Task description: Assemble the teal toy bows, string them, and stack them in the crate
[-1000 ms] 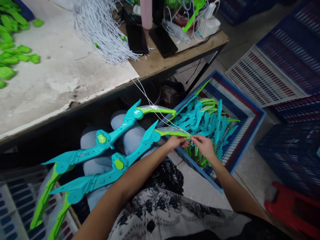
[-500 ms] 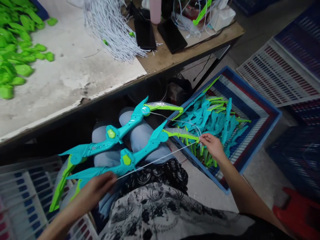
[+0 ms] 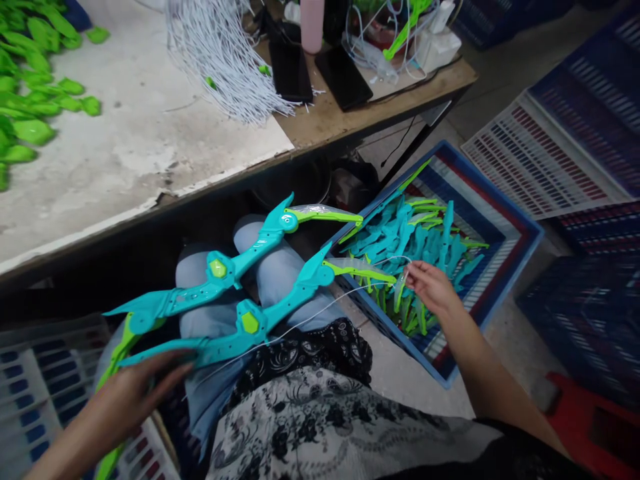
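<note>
Two teal and green toy bows lie across my lap: the far bow [image 3: 225, 267] and the near bow [image 3: 260, 320]. A thin white string [image 3: 300, 323] runs along the near bow from its right tip toward its left end. My right hand [image 3: 430, 287] pinches the string at the green right tip [image 3: 360, 270]. My left hand [image 3: 125, 400] reaches to the near bow's left end, its fingers stretched out beside the teal limb. Whether that hand still holds the string I cannot make out.
A blue crate [image 3: 500, 267] at my right holds several more teal bows. The worktable [image 3: 150, 133] ahead carries a bundle of white strings [image 3: 225, 53], green plastic parts [image 3: 30, 80], two dark phones and a pink bottle. Stacked crates surround me; a red stool [image 3: 595, 427] stands lower right.
My left hand left the right tip and travelled down the near bow to its left end, drawing the string out along it. My right hand stayed at the right tip.
</note>
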Action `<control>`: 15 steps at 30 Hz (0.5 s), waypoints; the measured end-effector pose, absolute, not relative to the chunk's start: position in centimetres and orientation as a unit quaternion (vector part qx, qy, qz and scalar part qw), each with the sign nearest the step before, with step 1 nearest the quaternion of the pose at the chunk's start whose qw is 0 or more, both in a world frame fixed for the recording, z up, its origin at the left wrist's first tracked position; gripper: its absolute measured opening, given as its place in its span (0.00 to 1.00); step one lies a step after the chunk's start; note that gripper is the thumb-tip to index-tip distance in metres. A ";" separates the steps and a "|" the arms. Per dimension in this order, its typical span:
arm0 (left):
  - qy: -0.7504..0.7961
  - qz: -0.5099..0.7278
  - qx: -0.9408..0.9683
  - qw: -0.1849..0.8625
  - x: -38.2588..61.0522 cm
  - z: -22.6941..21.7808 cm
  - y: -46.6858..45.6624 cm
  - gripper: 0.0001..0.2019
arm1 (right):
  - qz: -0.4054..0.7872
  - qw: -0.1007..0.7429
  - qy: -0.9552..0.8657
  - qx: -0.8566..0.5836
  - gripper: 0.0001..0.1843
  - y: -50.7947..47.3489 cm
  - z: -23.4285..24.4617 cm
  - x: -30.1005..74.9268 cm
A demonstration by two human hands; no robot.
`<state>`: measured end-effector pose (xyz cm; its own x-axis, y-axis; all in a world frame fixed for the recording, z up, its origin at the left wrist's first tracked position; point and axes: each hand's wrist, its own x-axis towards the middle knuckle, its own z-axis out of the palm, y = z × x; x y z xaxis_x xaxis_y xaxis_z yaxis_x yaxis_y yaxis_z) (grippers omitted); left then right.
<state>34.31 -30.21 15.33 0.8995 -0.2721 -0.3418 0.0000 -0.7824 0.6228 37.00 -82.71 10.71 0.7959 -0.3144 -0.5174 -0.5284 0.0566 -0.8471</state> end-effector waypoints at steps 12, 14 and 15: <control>-0.001 -0.380 0.697 0.608 51.5 11.1 -52.9 0.14 | -0.175 0.603 0.213 -0.749 0.16 -77.9 11.3 45.6; 0.064 -0.441 0.615 0.651 52.7 9.7 -54.2 0.11 | -0.176 0.569 0.187 -0.781 0.14 -76.8 10.5 46.6; 0.084 -0.458 0.588 0.661 53.1 9.2 -54.6 0.10 | -0.169 0.555 0.171 -0.797 0.13 -76.5 10.1 47.0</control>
<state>53.11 -54.60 9.17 0.5657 -0.5069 -0.6504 0.7055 -0.1108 0.7000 47.01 -76.49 10.07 0.8841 -0.4605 0.0799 -0.0848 -0.3262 -0.9415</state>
